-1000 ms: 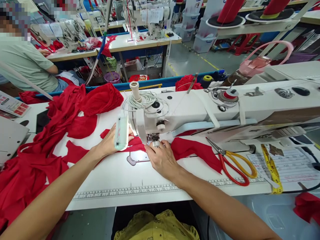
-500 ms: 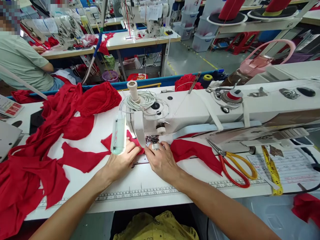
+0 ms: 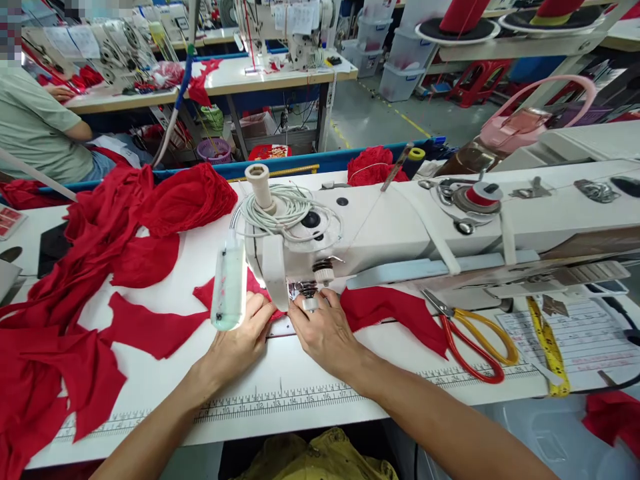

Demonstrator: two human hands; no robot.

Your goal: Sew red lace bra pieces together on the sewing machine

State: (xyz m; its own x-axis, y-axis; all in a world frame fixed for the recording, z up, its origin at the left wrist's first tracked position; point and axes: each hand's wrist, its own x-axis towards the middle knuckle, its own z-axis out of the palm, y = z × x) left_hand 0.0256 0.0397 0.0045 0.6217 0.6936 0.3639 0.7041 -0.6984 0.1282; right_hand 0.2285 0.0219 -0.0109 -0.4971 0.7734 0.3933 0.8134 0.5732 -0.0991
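Observation:
A white sewing machine [image 3: 350, 230] stands across the middle of the bench. My left hand [image 3: 245, 330] is closed on a red fabric piece [image 3: 203, 293] left of the needle, its fingertips partly behind a clear plastic guard [image 3: 229, 287]. Close by the presser foot [image 3: 306, 293], my right hand [image 3: 325, 330] has its fingers curled down on red fabric; the fingertips and the stitching point are hidden. From under that hand a red fabric strip [image 3: 390, 310] runs right, toward scissors [image 3: 475, 333] with red and yellow handles.
A heap of red fabric [image 3: 85, 280] covers the bench's left side, with a loose red piece [image 3: 155, 327] beside it. A yellow tape measure [image 3: 550, 353] lies on a written sheet [image 3: 595, 340] at right. A printed ruler [image 3: 280, 400] follows the front edge. Another person [image 3: 40, 127] sits at far left.
The view has shifted slightly, so the bench's left side sits further left and lower. Both hands stay by the presser foot, with little visible change in their hold.

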